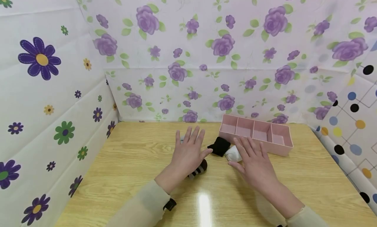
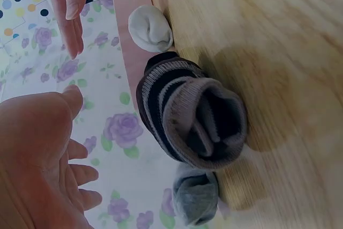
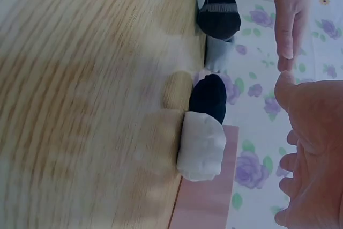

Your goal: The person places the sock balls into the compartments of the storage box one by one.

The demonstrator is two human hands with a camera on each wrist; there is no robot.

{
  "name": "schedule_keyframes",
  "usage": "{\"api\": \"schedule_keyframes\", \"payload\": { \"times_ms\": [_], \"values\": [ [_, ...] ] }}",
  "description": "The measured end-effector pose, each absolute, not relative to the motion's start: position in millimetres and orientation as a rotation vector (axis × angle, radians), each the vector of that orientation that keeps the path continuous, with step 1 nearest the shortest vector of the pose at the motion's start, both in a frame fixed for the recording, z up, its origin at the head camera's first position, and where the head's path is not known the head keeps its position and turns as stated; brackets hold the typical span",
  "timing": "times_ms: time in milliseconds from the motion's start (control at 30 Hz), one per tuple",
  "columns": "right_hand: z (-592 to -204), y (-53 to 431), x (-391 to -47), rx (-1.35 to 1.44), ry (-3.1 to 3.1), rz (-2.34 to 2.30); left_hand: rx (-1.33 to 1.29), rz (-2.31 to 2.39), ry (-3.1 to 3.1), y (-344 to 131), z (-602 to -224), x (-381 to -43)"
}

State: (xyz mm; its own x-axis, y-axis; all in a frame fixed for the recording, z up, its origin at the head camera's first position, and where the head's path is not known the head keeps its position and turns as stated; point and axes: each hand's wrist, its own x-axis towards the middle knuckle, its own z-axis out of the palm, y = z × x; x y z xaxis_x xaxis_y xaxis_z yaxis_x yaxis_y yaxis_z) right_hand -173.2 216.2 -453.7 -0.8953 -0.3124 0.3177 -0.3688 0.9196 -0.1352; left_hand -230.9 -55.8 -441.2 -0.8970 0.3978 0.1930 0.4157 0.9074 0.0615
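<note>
Both hands hover palm down over the table with fingers spread, and neither holds anything. Under my left hand (image 1: pixel 187 155) lies a rolled striped sock (image 2: pixel 193 111), dark with grey bands and a folded grey cuff. A rolled grey sock (image 2: pixel 196 196) sits just beyond it, mostly covered by the left fingers in the head view. My right hand (image 1: pixel 254 163) is over the table beside a rolled white sock (image 1: pixel 233 154), partly overlapping it in the head view. A black rolled sock (image 1: pixel 220 146) lies between the hands, close against the white one.
A pink box (image 1: pixel 256 138) with several compartments stands at the back right, behind the black and white socks. The wooden table (image 1: pixel 132 148) meets flowered cloth walls at the back and left, and a dotted cloth (image 1: pixel 350 132) at the right.
</note>
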Motion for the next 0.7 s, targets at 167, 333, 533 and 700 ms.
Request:
{"api": "schedule_keyframes", "payload": {
  "times_ms": [167,333,533,700],
  "values": [
    [-454,220,-175,0.496,-2.789,0.275,-0.630,-0.178,-2.896,-49,-439,-235],
    [-453,224,-176,0.465,-2.811,0.284,-0.629,-0.191,-2.888,-41,-437,-239],
    [-452,229,-178,0.449,-2.826,0.279,-0.624,-0.198,-2.899,-31,-435,-246],
    [-451,236,-178,0.438,-2.854,0.260,-0.640,-0.210,-2.913,-22,-434,-251]
  ]
}}
